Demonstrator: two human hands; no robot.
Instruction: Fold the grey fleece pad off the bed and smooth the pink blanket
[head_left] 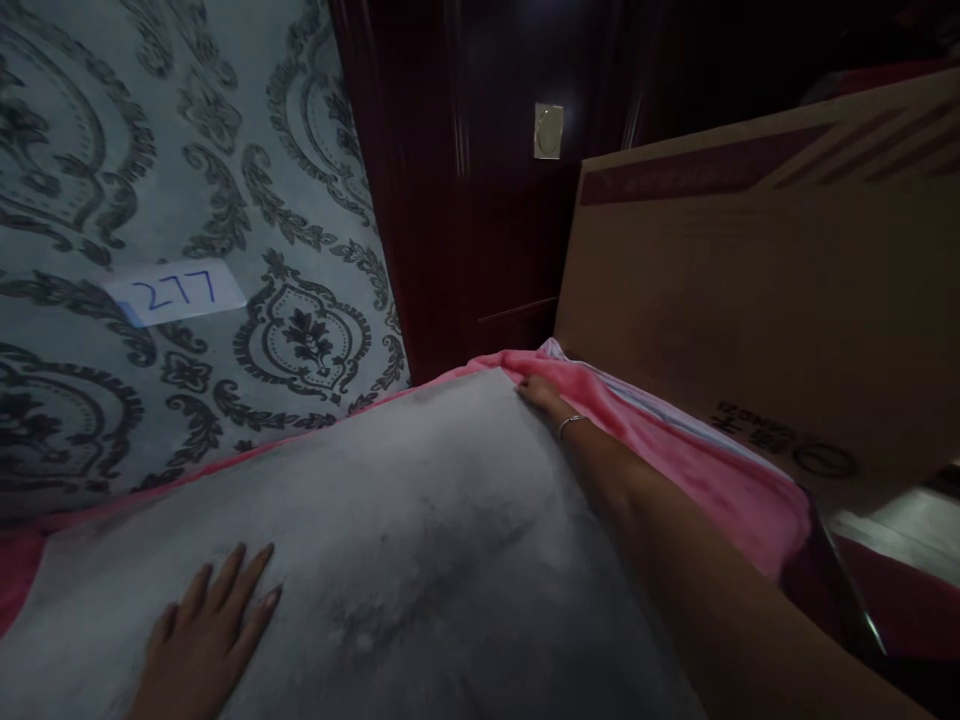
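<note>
A wide grey-white sheet [420, 480] with darker smudges lies over a pink blanket [585, 390], whose edges show along the wall and on the right. My left hand [201, 630] rests palm down on the sheet at lower left, its fingers spread. At the sheet's far right corner is my right hand [538, 393], the arm stretched out and a thin bracelet [574, 424] round the wrist. Its fingers are bent together on that corner. Just what the sheet is made of cannot be made out in this dim light.
Patterned wallpaper [307, 335] with a paper label [176, 291] reading 277 rises on the left. Behind stands a dark red panel [465, 230] with a square metal plate [548, 131]. A large cardboard box [750, 300] leans close on the right.
</note>
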